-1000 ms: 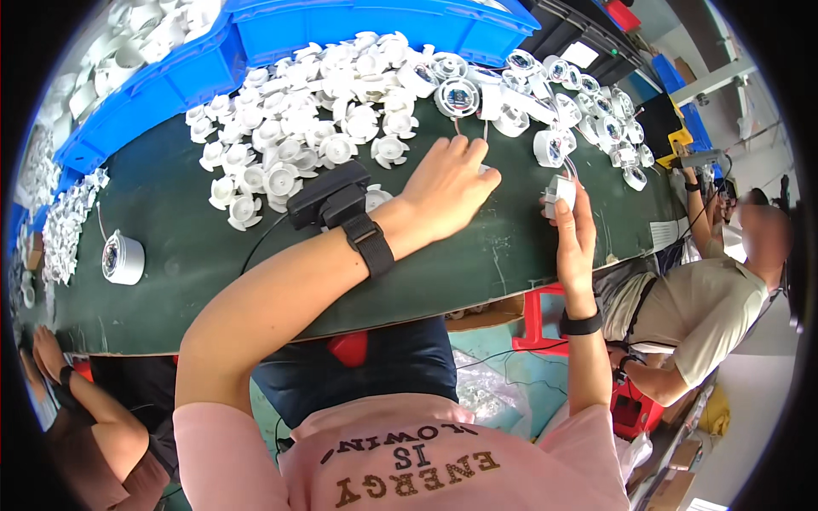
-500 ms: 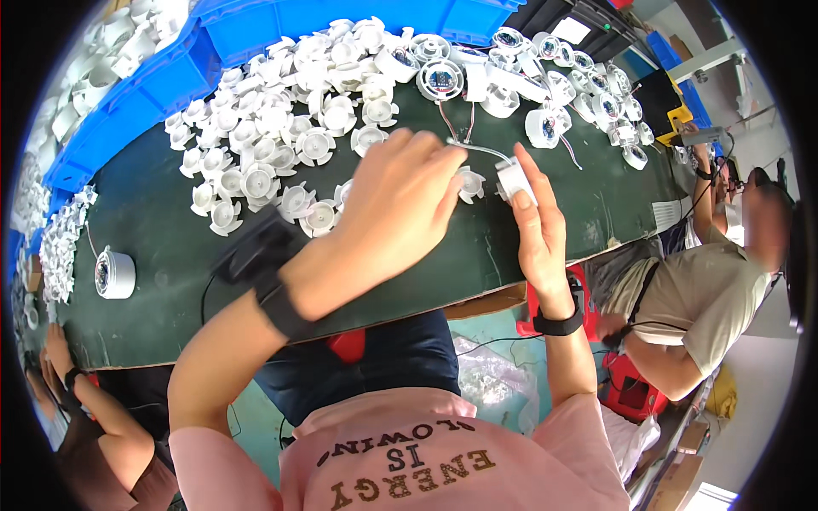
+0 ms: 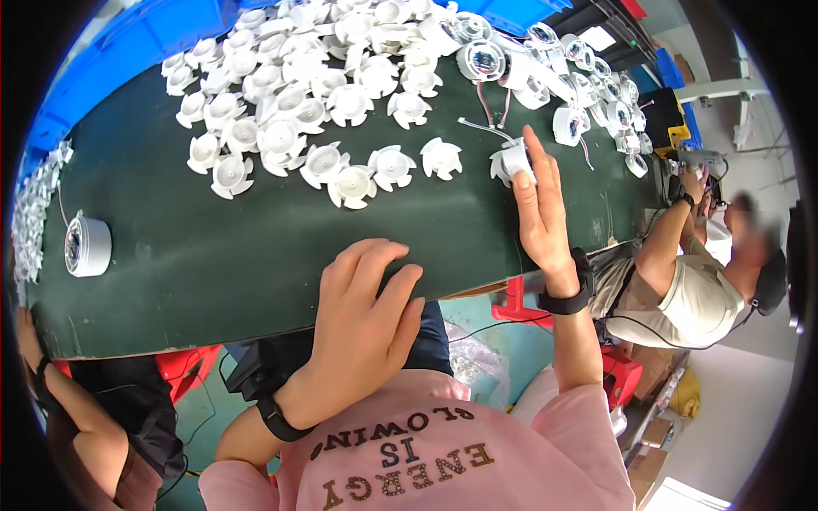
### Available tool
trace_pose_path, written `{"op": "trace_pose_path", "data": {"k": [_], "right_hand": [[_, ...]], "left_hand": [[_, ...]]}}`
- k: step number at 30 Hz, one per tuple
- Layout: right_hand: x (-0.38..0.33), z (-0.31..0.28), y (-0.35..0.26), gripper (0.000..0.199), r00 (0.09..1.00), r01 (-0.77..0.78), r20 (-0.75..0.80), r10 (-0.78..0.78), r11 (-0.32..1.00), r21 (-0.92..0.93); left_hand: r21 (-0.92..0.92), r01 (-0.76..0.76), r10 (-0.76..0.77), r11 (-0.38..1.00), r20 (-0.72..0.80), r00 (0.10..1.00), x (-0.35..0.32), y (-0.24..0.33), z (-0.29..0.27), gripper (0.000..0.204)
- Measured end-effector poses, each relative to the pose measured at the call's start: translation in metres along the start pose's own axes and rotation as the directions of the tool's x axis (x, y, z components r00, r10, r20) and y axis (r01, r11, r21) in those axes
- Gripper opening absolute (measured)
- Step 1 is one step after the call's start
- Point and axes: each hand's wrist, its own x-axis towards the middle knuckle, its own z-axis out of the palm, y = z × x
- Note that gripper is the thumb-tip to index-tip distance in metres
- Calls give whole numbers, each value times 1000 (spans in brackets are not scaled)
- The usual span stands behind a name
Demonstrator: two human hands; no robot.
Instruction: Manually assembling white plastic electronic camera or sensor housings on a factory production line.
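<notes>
Between the thumb and fingers of my right hand (image 3: 544,200) is a small round white motor housing (image 3: 509,160), from which a pale cable (image 3: 486,128) runs up and to the left. My left hand (image 3: 362,311) hovers at the table's near edge, fingers loosely bent and apart, with nothing visible in it. White bladed fan wheels (image 3: 351,104) lie in a wide heap beyond both hands. A single fan wheel (image 3: 441,159) rests a little left of the held housing.
Several round white wired units (image 3: 480,61) crowd the far right of the dark green table (image 3: 256,255). Another white unit (image 3: 88,247) stands at the left. Blue bins (image 3: 111,60) line the back. Co-workers sit left and right; one shows a beige sleeve (image 3: 690,289).
My left hand has left the cable and drawn back toward me to the table's near edge. My right hand keeps hold of the housing. The view has shifted slightly.
</notes>
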Motion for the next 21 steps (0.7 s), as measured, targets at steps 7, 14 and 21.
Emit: {"op": "trace_pose_path", "data": {"k": [7, 14, 21], "right_hand": [[-1, 0, -7, 51, 990, -135, -15, 138, 980, 147], [0, 3, -9, 51, 994, -111, -16, 112, 993, 37], [2, 2, -18, 53, 996, 64, -38, -79, 955, -291]], "left_hand": [[39, -22, 22, 999, 14, 1000, -2, -1, -1, 29], [29, 20, -21, 999, 26, 999, -3, -3, 0, 32], [31, 7, -10, 999, 75, 997, 6, 5, -4, 35]]}}
